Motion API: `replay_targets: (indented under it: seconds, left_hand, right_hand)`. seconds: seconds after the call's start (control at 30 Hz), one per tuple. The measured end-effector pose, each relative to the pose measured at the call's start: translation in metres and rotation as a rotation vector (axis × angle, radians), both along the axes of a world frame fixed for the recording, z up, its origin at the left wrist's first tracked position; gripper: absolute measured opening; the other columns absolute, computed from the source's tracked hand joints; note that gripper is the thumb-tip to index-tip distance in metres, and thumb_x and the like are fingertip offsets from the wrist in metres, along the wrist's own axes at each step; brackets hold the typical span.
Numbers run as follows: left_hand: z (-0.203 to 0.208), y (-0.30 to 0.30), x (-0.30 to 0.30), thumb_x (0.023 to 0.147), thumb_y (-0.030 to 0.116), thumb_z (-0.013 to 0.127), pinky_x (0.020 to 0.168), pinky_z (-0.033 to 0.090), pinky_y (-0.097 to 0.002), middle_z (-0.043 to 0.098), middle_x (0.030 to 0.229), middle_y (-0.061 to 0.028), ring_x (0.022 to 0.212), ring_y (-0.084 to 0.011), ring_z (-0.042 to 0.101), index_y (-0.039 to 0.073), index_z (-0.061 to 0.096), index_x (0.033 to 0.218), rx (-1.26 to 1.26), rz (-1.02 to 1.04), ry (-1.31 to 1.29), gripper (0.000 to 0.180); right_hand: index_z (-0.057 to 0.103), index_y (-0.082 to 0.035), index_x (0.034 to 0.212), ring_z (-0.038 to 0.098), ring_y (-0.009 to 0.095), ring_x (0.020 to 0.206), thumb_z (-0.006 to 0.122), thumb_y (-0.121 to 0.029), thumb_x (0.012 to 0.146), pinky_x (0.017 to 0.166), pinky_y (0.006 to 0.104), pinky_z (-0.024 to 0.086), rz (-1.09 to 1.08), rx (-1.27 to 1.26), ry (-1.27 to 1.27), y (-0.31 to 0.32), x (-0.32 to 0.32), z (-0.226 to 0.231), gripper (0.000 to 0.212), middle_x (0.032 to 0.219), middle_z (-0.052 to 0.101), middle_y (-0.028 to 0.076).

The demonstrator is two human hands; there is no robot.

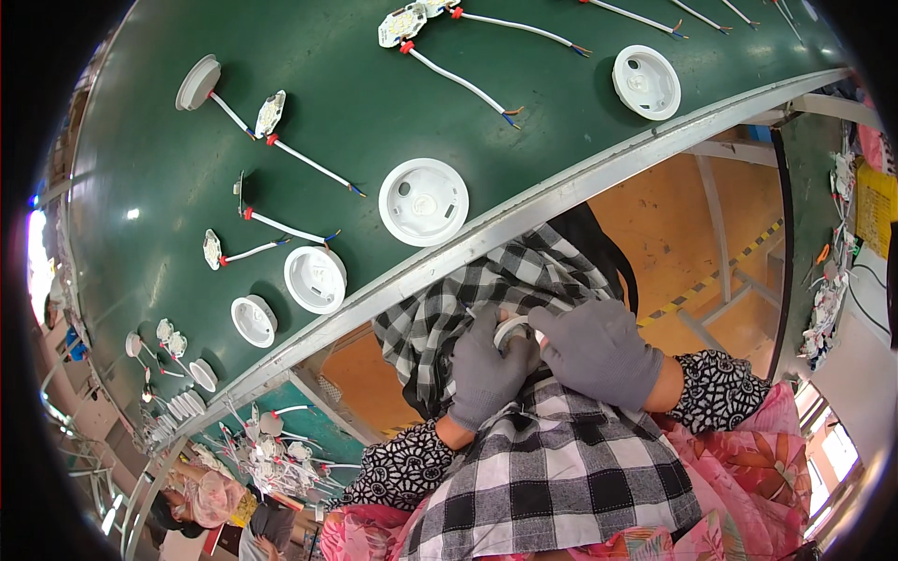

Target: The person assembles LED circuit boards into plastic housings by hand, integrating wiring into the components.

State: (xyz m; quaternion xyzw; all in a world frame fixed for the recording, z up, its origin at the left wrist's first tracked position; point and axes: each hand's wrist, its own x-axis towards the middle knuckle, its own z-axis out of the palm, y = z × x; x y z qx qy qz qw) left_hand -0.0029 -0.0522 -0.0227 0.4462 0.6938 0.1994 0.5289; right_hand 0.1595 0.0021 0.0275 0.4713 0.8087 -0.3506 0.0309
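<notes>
Both hands wear grey gloves and meet low over my lap, in front of a black-and-white checked cloth. Between them is a white round plastic housing (512, 327), mostly covered by fingers. My left hand (488, 369) is closed round its left side. From the right, my right hand (603, 351) closes on it, its fingers curled over the rim. A thin end, perhaps of a cable, shows by the left fingertips; what lies inside the housing is hidden. The nearest white round housing (424, 202) on the table lies open side up, beyond my hands.
The green table (309, 103) has a metal edge (524, 210) between it and me. More housings (315, 280) and small light boards with white cables (313, 164) lie spread over it. A heap of cabled boards (276, 453) is at lower left, near another person (210, 496).
</notes>
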Motion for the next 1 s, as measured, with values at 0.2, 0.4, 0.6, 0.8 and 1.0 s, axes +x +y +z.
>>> replay_targets:
  seconds: [0.2, 0.4, 0.6, 0.8, 1.0]
  left_hand:
    - [-0.002, 0.002, 0.001, 0.082, 0.012, 0.062, 0.066, 0.052, -0.033, 0.069, 0.081, -0.0159, 0.072, -0.023, 0.068, 0.001, 0.062, 0.095, -0.023, -0.016, -0.035, 0.017]
    - [0.002, 0.014, -0.016, 0.087, 0.013, 0.054, 0.073, 0.053, -0.0349, 0.068, 0.087, -0.0168, 0.079, -0.026, 0.068, 0.0, 0.059, 0.103, -0.116, 0.009, -0.25, 0.022]
    - [0.026, 0.031, -0.005, 0.092, 0.009, 0.046, 0.084, 0.051, -0.0269, 0.061, 0.112, -0.0081, 0.098, -0.0132, 0.06, 0.002, 0.048, 0.126, -0.185, 0.316, -0.71, 0.035]
    - [0.05, 0.053, -0.019, 0.085, 0.009, 0.058, 0.08, 0.052, -0.0278, 0.064, 0.102, -0.0082, 0.093, -0.0134, 0.061, 0.002, 0.057, 0.118, -0.073, -0.247, -0.447, 0.033]
    - [0.056, 0.057, -0.01, 0.082, 0.006, 0.059, 0.089, 0.05, -0.0292, 0.064, 0.115, -0.0093, 0.1, -0.0163, 0.063, -0.002, 0.055, 0.124, -0.186, 0.364, -0.662, 0.043]
  right_hand:
    - [0.062, -0.01, 0.097, 0.063, 0.032, 0.059, 0.062, -0.018, 0.079, 0.054, 0.0442, 0.048, -0.044, -0.053, 0.051, 0.003, 0.003, -0.006, 0.019, 0.059, 0.058, 0.013]
    - [0.056, -0.007, 0.101, 0.065, 0.031, 0.062, 0.062, -0.021, 0.085, 0.056, 0.0406, 0.049, -0.005, -0.032, -0.053, 0.012, 0.01, 0.021, 0.022, 0.066, 0.063, 0.01]
    - [0.053, -0.001, 0.11, 0.061, 0.029, 0.063, 0.063, -0.035, 0.087, 0.061, 0.037, 0.047, -0.482, -0.323, 0.425, -0.002, 0.026, -0.013, 0.042, 0.078, 0.06, 0.016]
    - [0.062, -0.002, 0.104, 0.065, 0.022, 0.068, 0.065, -0.036, 0.086, 0.063, 0.0359, 0.049, -0.233, -0.487, 0.416, 0.042, 0.041, -0.012, 0.039, 0.081, 0.062, 0.014]
    - [0.06, -0.003, 0.11, 0.065, 0.032, 0.079, 0.058, -0.046, 0.091, 0.071, 0.0386, 0.049, -0.322, -0.482, 0.543, 0.041, 0.024, -0.009, 0.047, 0.084, 0.064, 0.017]
